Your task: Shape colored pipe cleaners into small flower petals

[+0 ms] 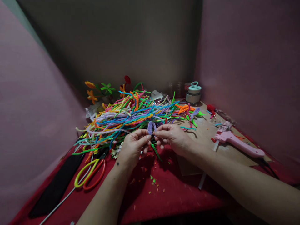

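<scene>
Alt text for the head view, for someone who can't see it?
Left hand and right hand pinch a bent purple strip above a red cloth, before a heap of colorful fuzzy stems. A pink glue gun lies at right, scissors at left.

The whole scene is dim, with light seeming to fall from above. The smooth pink left-hand panel is paler than the dusky pink right-hand panel, and the plain dark-grey back wall darkens toward its sides. Soft shadows lie below the bare left hand and bare right hand on the red cloth-covered tabletop, whose front edge sinks into near-black. Clear plastic containers along its far edge look hazy. Wide-angle distortion stretches the bare forearms.
</scene>
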Motion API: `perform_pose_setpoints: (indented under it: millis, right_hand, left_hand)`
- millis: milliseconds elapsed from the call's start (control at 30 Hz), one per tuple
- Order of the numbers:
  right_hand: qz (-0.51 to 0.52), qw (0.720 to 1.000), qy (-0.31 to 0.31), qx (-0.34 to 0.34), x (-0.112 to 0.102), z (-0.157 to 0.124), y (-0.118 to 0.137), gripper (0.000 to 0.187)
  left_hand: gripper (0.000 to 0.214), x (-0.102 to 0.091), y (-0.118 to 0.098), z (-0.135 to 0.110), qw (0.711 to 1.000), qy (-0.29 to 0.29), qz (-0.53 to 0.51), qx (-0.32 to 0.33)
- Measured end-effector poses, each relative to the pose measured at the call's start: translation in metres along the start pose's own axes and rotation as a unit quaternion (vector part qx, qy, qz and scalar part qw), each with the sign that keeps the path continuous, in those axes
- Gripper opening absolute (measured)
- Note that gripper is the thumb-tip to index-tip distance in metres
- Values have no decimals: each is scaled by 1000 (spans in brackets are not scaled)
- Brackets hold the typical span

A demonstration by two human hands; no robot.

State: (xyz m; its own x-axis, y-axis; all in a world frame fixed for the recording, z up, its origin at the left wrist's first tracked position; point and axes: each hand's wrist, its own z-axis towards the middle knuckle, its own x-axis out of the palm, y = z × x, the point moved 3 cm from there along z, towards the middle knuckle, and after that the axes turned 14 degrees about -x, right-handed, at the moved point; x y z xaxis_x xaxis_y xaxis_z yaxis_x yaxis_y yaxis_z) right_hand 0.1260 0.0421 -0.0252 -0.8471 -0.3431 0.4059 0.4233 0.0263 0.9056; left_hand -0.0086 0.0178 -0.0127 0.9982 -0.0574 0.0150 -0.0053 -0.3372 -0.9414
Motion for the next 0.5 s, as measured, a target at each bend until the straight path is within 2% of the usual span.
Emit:
perform_pose_setpoints:
  millis: [167, 500]
  right_hand:
    - [13, 999, -14, -37, 3, -1, 4, 21]
    - [-85, 991, -42, -97, 0, -1, 4, 17]
  left_hand:
    - [19, 3, 2, 1, 999, -2, 41, 8]
    - [18, 10, -1, -4, 997, -14, 69, 10]
